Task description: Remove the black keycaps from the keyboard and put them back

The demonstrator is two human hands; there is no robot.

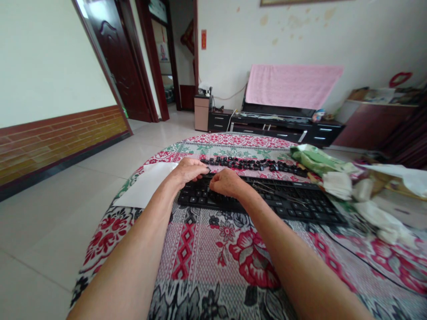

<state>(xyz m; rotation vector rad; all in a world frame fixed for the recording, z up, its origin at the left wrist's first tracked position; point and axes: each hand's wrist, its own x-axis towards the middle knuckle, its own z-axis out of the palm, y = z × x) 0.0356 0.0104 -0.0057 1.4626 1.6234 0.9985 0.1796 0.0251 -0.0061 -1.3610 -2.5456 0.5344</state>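
A black keyboard [200, 202] lies on the table, its left part beneath my two hands. Between the thumb and forefinger of my left hand [188, 171] is a small black keycap [208, 170], just above the keyboard's back edge. My right hand [227, 182] is closed with its fingers curled down over the keys; whatever they hold, if anything, is hidden. Thin metal tools [293, 200], perhaps tweezers, rest across the keyboard right of my right hand. Behind the keyboard, many loose black keycaps [260, 165] are strewn in a long band.
White paper [147, 184] lies left of the keyboard on the patterned tablecloth [196, 249]. At the right are a green packet [320, 160], crumpled white cloths [383, 222] and a box. The keyboard's cable [363, 260] runs toward the right edge. Beyond stands a low black cabinet [253, 129].
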